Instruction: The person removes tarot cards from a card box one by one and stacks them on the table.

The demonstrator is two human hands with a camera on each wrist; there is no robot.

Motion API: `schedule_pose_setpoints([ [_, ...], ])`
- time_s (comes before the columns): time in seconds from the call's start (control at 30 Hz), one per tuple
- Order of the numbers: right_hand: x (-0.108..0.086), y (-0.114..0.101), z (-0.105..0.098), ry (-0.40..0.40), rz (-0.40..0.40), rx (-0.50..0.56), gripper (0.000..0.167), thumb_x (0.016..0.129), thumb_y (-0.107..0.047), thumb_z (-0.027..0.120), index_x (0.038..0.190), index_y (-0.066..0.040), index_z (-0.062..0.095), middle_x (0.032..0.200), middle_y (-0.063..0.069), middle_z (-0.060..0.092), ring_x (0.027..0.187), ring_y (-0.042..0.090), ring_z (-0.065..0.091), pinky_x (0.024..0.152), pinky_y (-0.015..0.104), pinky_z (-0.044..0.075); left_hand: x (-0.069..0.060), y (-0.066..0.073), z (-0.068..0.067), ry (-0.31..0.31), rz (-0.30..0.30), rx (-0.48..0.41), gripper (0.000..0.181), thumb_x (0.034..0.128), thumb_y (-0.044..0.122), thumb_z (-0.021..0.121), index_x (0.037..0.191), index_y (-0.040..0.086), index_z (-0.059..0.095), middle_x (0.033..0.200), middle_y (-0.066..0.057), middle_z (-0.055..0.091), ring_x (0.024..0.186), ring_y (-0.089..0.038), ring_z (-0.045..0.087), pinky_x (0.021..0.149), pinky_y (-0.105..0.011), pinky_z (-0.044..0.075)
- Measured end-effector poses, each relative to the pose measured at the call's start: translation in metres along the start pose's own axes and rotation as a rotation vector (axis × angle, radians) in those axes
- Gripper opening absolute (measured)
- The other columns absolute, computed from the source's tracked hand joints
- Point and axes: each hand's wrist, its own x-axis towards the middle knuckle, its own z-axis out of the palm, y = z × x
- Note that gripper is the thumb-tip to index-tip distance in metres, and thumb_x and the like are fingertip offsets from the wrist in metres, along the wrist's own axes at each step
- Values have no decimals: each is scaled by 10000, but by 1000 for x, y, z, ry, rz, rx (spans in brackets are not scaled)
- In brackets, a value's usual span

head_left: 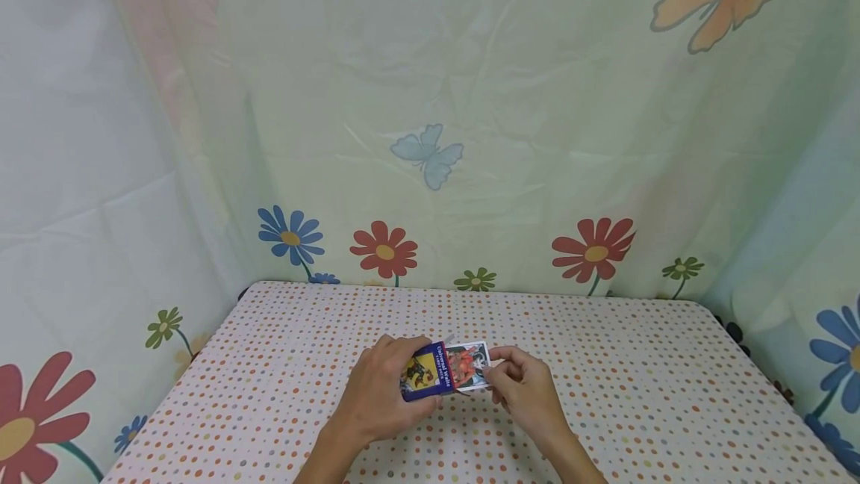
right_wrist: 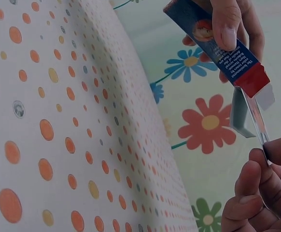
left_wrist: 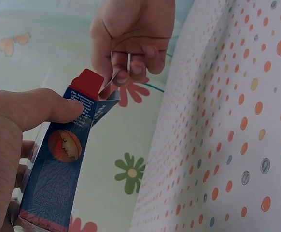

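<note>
My left hand (head_left: 387, 387) grips a blue tarot card box (head_left: 423, 374), thumb on one narrow side and fingers on the other. The box's printed side with a round face picture (left_wrist: 64, 145) shows in the left wrist view. At its right end the box is open, with a red flap (left_wrist: 87, 83) standing out. Illustrated, white-bordered cards (head_left: 468, 366) stick partway out of that end. My right hand (head_left: 527, 391) pinches their outer edge between thumb and forefinger. How many cards are pinched, I cannot tell. Both hands are above the table.
Beneath the hands is a table (head_left: 282, 334) covered in a dotted cloth. Behind it hangs a pale curtain (head_left: 336, 193) printed with flowers and butterflies, continuing along both sides. Small dark objects (head_left: 734, 331) show beyond the table's right edge.
</note>
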Motion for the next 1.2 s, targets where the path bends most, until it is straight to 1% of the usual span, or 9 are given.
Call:
schedule_pose_setpoints([
  [0.23, 1, 0, -2, 15, 19, -4, 207, 916, -23, 658, 1122, -14, 664, 731, 111, 642, 577, 208, 577, 467, 240, 408, 0, 0, -2, -21, -21, 16, 709, 724, 482, 840, 1350, 238, 615, 1159, 102, 680, 902, -63, 497, 748, -292, 461],
  [0.33, 2, 1, -3, 24, 28, -9, 215, 916, -26, 648, 1131, -26, 666, 735, 117, 640, 574, 202, 570, 465, 234, 404, 1, 0, -2, -17, -19, 15, 711, 723, 488, 839, 1349, 237, 614, 1157, 100, 681, 895, -62, 495, 740, -290, 457],
  [0.47, 3, 2, -4, 34, 26, -13, 254, 922, -19, 628, 1174, -27, 658, 774, 158, 637, 583, 191, 563, 464, 230, 404, 1, -1, -2, -3, -7, 19, 711, 713, 494, 834, 1339, 233, 621, 1148, 99, 685, 884, -56, 496, 725, -275, 450],
  [0.57, 4, 2, -4, 41, 29, -10, 283, 932, -20, 615, 1213, -35, 649, 816, 162, 626, 597, 184, 564, 467, 231, 409, 1, -1, -2, -2, -4, 16, 705, 711, 486, 838, 1332, 231, 625, 1145, 101, 685, 887, -52, 499, 727, -269, 453],
  [0.77, 3, 2, -6, 64, 21, -6, 307, 968, -32, 588, 1272, -53, 627, 917, 120, 609, 629, 171, 566, 478, 244, 431, 0, 1, -1, -32, 5, -17, 680, 714, 450, 855, 1317, 224, 635, 1088, 116, 682, 876, -52, 502, 730, -256, 468],
  [0.9, 3, 2, -8, 81, 14, 23, 333, 975, -30, 578, 1306, -37, 608, 970, 116, 620, 638, 156, 569, 484, 247, 430, 0, 1, 0, -49, 4, -13, 671, 719, 460, 852, 1312, 235, 633, 1074, 120, 677, 881, -50, 504, 746, -280, 466],
  [1.07, 3, 2, -9, 99, 13, 61, 319, 988, -43, 573, 1304, -20, 605, 972, 112, 614, 616, 138, 554, 488, 248, 425, -1, 3, 1, -69, 4, -10, 683, 719, 478, 851, 1322, 247, 628, 1088, 128, 669, 892, -43, 502, 773, -302, 463],
  [1.2, 3, 2, -10, 104, 11, 82, 303, 1005, -48, 550, 1300, -9, 605, 966, 102, 585, 610, 128, 546, 483, 243, 419, -1, 3, 1, -84, 13, -31, 684, 714, 471, 858, 1320, 246, 634, 1111, 135, 663, 909, -40, 502, 777, -296, 465],
])
